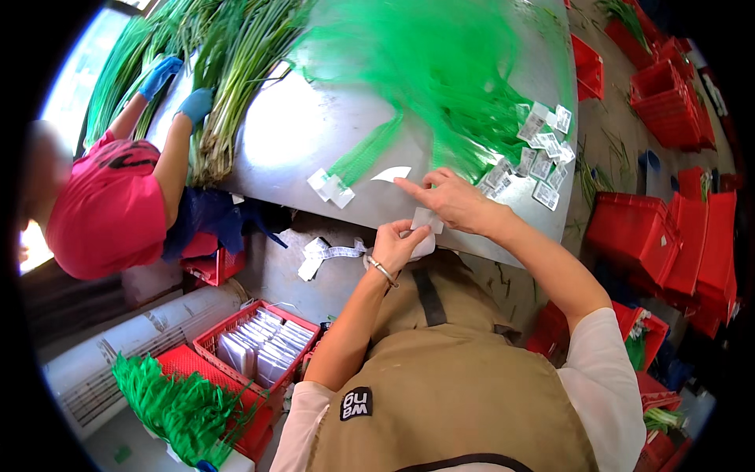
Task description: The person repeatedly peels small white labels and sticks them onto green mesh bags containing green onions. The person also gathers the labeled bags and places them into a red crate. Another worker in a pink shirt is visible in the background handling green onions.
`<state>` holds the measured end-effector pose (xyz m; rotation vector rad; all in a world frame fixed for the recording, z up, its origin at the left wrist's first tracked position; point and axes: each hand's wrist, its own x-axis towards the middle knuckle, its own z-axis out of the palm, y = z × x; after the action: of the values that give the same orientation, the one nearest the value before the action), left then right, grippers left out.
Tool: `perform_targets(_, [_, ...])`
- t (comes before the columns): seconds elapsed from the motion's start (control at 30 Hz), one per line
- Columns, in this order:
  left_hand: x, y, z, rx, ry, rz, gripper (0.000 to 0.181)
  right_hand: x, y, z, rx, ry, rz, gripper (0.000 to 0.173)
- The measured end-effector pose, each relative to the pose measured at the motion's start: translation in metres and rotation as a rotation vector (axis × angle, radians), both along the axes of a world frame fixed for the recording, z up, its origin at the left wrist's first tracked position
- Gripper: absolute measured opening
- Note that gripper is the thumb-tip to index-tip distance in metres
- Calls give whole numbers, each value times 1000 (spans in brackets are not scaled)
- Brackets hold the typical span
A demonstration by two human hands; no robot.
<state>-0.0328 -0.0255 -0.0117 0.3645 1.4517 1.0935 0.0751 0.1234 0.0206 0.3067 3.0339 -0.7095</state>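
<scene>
My left hand (396,245) pinches a white label strip (427,220) between thumb and fingers at the table's near edge. A white label roll or pad (422,246) sits just beneath it, partly covered by the hand. Above the strip, my right hand (457,197) has its index finger stretched out to the left. The fingertip meets the corner of a slightly curved white label (391,174); whether that label sticks to the finger or rests on the metal cannot be told. Left of it lie green net sleeves (367,147) with white tags (331,187) at their ends.
Green net bags (454,76) with printed labels (545,156) cover much of the metal table (277,130). A co-worker in blue gloves (196,106) handles spring onions (236,88) at left. Red crates (634,233) stand right; a crate of white packs (265,342) sits below left.
</scene>
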Motion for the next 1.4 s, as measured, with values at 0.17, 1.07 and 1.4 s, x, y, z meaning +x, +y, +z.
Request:
perform_targets(0.17, [18, -1, -13, 86, -181, 121, 17, 21, 0, 10, -261, 471, -292, 73])
perform_targets(1.07, [25, -1, -16, 180, 29, 18, 19, 57, -21, -25, -1756, 93, -935, 11])
perform_targets(1.4, [24, 1, -10, 187, 70, 8, 19, 52, -16, -25, -1683, 83, -926, 10])
